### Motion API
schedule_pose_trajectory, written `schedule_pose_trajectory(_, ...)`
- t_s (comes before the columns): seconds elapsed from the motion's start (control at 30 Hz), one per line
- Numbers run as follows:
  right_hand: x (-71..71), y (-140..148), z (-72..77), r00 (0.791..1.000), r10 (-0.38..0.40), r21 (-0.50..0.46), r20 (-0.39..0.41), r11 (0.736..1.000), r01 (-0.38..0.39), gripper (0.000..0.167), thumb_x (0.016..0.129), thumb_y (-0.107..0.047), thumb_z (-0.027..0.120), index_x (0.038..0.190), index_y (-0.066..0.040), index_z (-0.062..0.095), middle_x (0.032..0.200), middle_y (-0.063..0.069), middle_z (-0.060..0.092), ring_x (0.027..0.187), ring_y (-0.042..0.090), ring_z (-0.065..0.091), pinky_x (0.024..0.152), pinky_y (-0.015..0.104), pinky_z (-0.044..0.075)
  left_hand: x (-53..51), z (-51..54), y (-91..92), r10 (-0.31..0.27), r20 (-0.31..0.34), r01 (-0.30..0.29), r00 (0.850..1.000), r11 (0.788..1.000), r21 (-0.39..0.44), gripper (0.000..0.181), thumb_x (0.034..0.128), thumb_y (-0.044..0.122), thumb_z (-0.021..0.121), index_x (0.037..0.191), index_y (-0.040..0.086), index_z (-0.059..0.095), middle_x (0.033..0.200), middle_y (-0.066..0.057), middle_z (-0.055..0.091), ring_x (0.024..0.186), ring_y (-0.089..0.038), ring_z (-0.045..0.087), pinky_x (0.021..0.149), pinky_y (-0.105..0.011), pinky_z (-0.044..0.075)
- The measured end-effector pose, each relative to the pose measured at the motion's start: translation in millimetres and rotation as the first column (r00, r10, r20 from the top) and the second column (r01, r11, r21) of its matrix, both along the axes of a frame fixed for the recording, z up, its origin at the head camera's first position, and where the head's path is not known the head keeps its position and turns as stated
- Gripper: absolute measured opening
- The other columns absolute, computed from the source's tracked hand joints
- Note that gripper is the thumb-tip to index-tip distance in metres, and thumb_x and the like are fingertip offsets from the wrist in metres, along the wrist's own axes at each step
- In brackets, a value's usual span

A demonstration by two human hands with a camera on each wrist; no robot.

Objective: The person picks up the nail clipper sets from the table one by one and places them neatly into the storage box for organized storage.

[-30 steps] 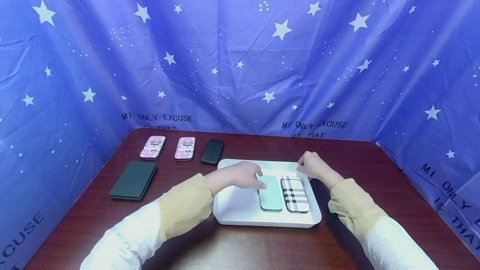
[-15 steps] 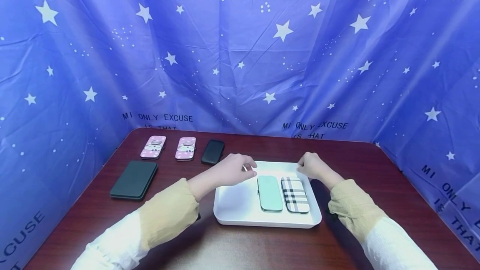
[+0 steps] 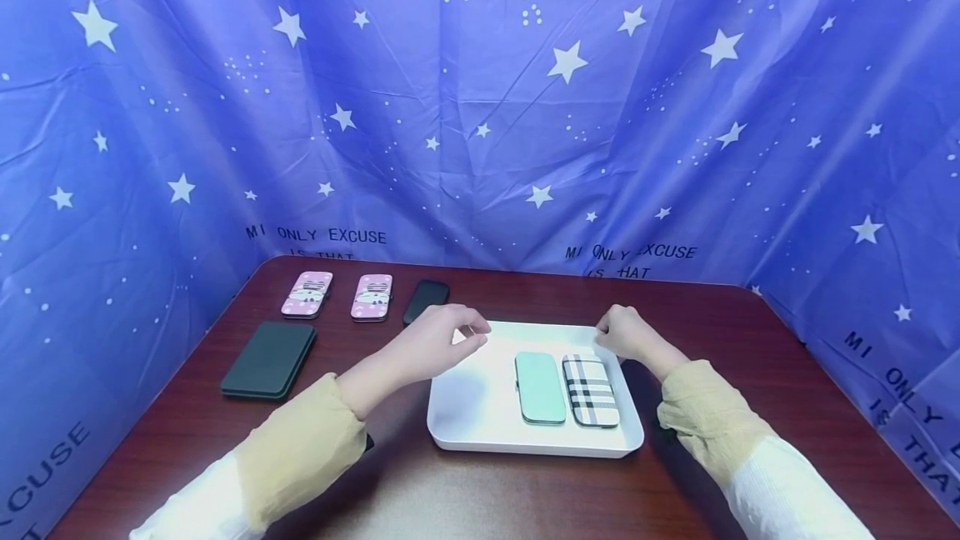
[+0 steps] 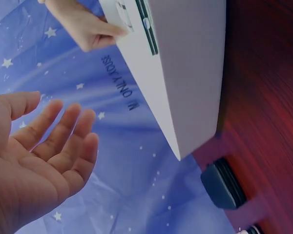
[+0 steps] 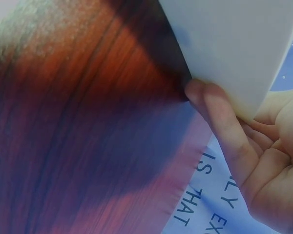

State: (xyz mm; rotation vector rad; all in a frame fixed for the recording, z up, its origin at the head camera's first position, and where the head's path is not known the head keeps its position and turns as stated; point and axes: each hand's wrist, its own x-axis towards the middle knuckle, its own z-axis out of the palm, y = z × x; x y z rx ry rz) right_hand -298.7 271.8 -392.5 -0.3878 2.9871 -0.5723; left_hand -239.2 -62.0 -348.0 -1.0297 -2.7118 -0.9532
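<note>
In the head view a white tray [image 3: 467, 411] stands on the table. A mint-green flat case [image 3: 541, 387] and a black-and-white plaid case [image 3: 591, 390] lie side by side in its right half. My left hand [image 3: 431, 346] hovers over the tray's far left corner. The left wrist view shows that hand [image 4: 49, 165] with fingers loosely bent, apart from the tray and holding nothing. At the far right corner my right hand [image 3: 632, 333] grips the tray's edge. Up close in the right wrist view, fingers [image 5: 217, 112] curl under the tray corner [image 5: 234, 53].
Beyond the left hand lies a small black case [image 3: 425, 300], partly covered by it. Two pink patterned cases [image 3: 307, 295] are at the back left of the dark wood table [image 3: 480, 498]. A larger dark green case [image 3: 268, 360] lies nearer. A starry blue curtain [image 3: 480, 107] surrounds the table.
My left hand has come away from the mint-green case and moved left toward the tray's far left corner. The right hand has kept its grip, and the cases lie as before.
</note>
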Motion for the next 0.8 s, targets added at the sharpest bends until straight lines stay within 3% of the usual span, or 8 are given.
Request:
schedule_pose_trajectory(0.27,0.5,0,0.3,1.000,-0.010,-0.012,0.014,1.000,0.011,0.049,0.088,0.002,0.056,0.051,-0.020,0.032,0.046,-0.012,0.022,0.040,0.009,0.054,0.045,0.023,0.042,8.2,4.6,-21.6,0.064,-0.053,-0.062,0.997,0.997,0.045,0.018,0.0962,0.015,0.063,0.109,0.006,0.072,0.100,-0.002,0.072,0.095,-0.015,0.066,0.080,-0.033,0.054)
schedule_pose_trajectory(0.5,0.5,0,0.9,1.000,-0.015,-0.008,0.014,1.000,0.015,0.048,0.088,0.003,0.056,0.051,-0.018,0.034,0.046,-0.011,0.024,0.040,0.009,0.054,0.045,0.023,0.042,11.7,0.8,-40.7,0.143,-0.047,-0.141,0.989,0.989,0.051,0.017,0.0958,0.016,0.064,0.109,0.007,0.071,0.105,-0.004,0.072,0.100,-0.019,0.067,0.088,-0.041,0.055)
schedule_pose_trajectory(0.73,0.7,-3,2.0,0.998,-0.043,-0.013,0.052,0.999,0.044,0.028,0.089,0.003,0.056,0.063,-0.005,0.063,0.053,-0.003,0.053,0.045,0.011,0.060,0.048,0.027,0.052,11.2,-6.0,-62.7,0.200,-0.057,-0.197,0.978,0.979,0.044,0.021,0.0948,0.015,0.065,0.110,0.003,0.070,0.107,-0.008,0.072,0.104,-0.025,0.067,0.093,-0.045,0.054)
schedule_pose_trajectory(0.8,0.7,-3,2.0,0.997,-0.049,-0.004,0.057,0.999,0.050,0.029,0.090,0.002,0.056,0.063,-0.004,0.063,0.051,-0.002,0.051,0.045,0.011,0.060,0.049,0.027,0.052,10.8,-7.9,-69.2,0.213,-0.072,-0.211,0.974,0.977,0.039,0.020,0.0942,0.014,0.066,0.110,0.003,0.070,0.107,-0.009,0.072,0.104,-0.026,0.067,0.092,-0.046,0.054)
